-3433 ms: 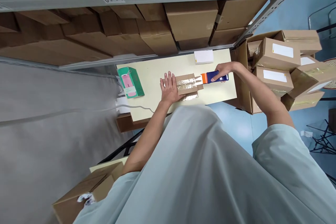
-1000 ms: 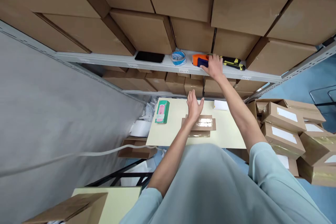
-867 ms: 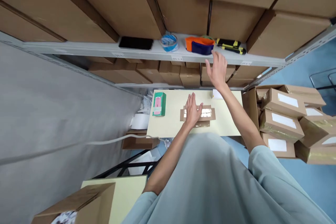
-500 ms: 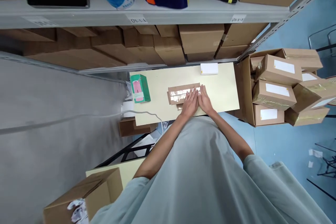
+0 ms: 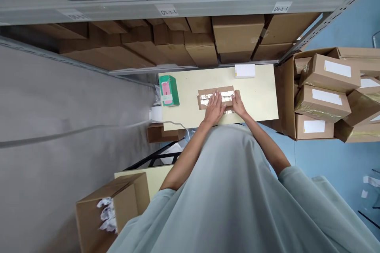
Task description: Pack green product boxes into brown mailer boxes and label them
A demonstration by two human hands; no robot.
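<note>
A flat brown cardboard box [image 5: 206, 94] lies on the pale-yellow rectangular desk [image 5: 188, 116], clear shiny tape [image 5: 228, 97] already across its top; its end flaps [image 5: 198, 103] seem unsealed. The left hand [image 5: 214, 110] rests straight fingers flat on it; the right hand [image 5: 239, 105] touches its right end, grip unclear.

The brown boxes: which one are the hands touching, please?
The small taped cardboard box on the table; the left hand and right hand touch only it.
</note>
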